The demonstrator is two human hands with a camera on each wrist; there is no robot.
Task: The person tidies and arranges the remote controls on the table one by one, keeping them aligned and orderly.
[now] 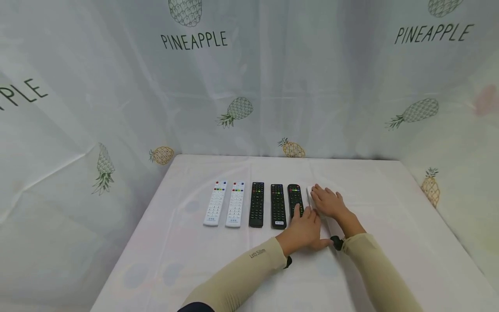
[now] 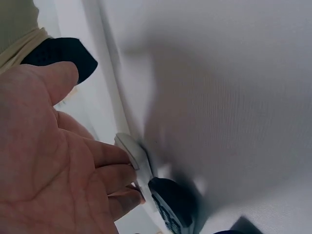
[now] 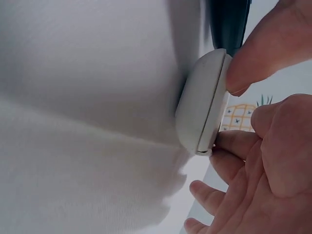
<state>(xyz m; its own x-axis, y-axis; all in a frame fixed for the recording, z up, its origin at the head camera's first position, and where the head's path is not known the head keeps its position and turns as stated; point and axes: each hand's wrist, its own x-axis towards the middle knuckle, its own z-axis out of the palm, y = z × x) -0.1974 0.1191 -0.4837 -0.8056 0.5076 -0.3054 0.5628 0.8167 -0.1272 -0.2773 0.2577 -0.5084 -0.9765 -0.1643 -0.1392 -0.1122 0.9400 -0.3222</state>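
Observation:
A white remote control (image 1: 309, 197) lies at the right end of a row of remotes, mostly hidden by both hands in the head view. My left hand (image 1: 305, 229) lies over its near part, with fairly straight fingers (image 2: 113, 155) touching its top and the thumb held apart. My right hand (image 1: 329, 203) is over its far part. In the right wrist view, fingertips of that hand touch the edge of the white remote (image 3: 202, 105) while its other fingers spread free. Close beside it is a black remote (image 1: 295, 194), its near end covered by the left hand.
Further left in the row lie two black remotes (image 1: 278, 203) (image 1: 256, 203) and two white remotes (image 1: 235, 203) (image 1: 215, 203). They rest on a table with a white cloth (image 1: 187, 268). Behind hangs a curtain (image 1: 331, 86) printed with pineapples.

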